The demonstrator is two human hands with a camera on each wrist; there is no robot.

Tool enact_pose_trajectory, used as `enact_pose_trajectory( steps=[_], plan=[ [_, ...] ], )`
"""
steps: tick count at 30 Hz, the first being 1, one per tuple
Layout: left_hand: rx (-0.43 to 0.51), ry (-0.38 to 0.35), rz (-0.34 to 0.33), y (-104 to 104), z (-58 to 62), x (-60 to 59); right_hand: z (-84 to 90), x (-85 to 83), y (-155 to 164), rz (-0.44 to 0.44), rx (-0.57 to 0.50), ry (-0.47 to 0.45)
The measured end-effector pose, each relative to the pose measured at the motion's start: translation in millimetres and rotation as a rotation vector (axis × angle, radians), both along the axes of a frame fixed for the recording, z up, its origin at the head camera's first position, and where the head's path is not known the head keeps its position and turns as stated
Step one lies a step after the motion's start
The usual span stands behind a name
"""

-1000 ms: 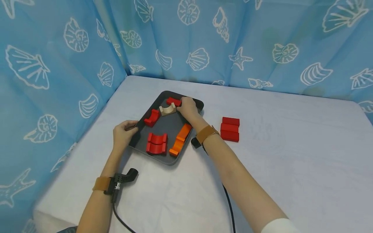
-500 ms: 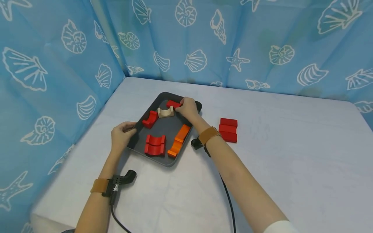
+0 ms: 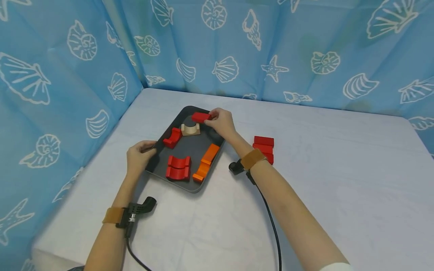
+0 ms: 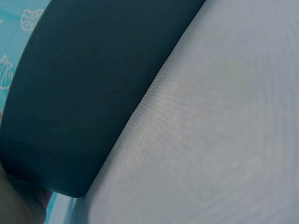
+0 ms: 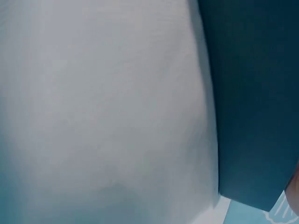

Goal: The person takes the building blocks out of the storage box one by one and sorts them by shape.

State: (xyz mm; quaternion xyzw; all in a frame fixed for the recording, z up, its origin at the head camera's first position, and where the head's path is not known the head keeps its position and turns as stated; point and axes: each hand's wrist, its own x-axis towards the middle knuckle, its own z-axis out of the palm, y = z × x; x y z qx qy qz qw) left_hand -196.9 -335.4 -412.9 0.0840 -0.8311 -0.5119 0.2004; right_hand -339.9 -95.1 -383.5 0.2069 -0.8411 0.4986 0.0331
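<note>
Right hand (image 3: 221, 122) has lifted red block (image 3: 200, 117) off tray (image 3: 159, 165).

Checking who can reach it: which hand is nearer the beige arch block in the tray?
Right. The right hand holds a red block just behind the beige arch block; the left hand grips the tray at its near-left edge, farther off.

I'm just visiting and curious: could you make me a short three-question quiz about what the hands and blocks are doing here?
1. True or false: the right hand holds a red block.
2. What does the left hand grip?
A. the orange block
B. the tray edge
C. a cable
3. Fill in: the red stack outside the tray lies on the ____.

Key: 1 true; 2 B; 3 table.
</note>
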Motion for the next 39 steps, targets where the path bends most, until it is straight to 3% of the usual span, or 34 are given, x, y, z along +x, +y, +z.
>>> enact_pose_trajectory(
  steps=[6,26,35,39],
  plan=[
    [0.016,0.008,-0.013,2,-1.7,-1.1,-2.6,2.6,14,0.062,-0.071,0.030],
    [-0.017,0.002,0.005,0,1.6,1.0,-0.1,19.8,52,0.121,-0.217,0.028],
    [0.006,-0.033,0.007,0,3.3,0.0,1.0,26.7,72,0.103,-0.195,0.111],
    [0.019,-0.041,0.004,0,1.2,-0.3,10.4,41.7,81,0.105,-0.194,0.155]
  ],
)
